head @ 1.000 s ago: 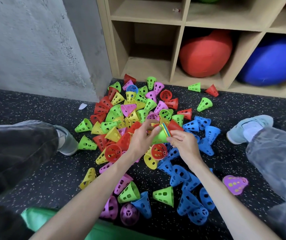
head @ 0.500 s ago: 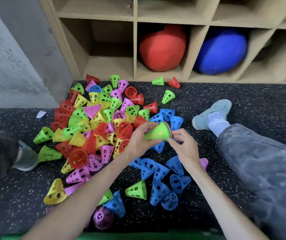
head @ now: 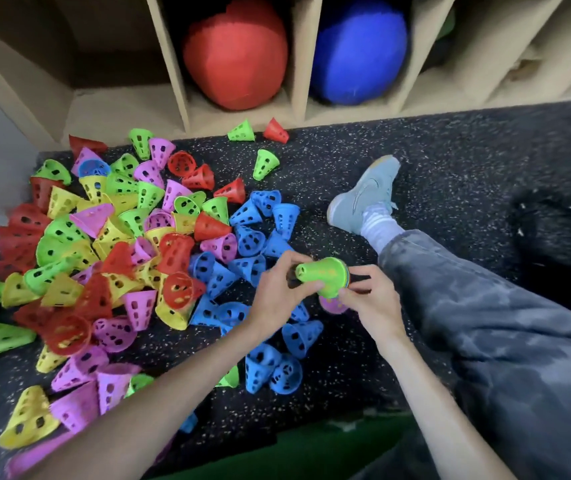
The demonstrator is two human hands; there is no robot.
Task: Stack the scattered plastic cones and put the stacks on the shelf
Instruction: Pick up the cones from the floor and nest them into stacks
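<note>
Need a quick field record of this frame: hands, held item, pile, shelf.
left hand: grips the narrow end of the cone stack
right hand: pinches the stack's wide rim
stack: green cone outermost, held above the floor
loose cones: mixed colours scattered on the floor
shelf: red ball and blue ball in separate compartments; no stacks visible

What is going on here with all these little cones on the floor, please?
A person sitting on the floor holds a short stack of cones, green one outermost, with both hands: the left hand grips near its narrow end, the right hand pinches the wide rims. Most of the loose cones lie scattered beside them, and no stack shows on the shelf, which holds a red ball and a blue ball.
</note>
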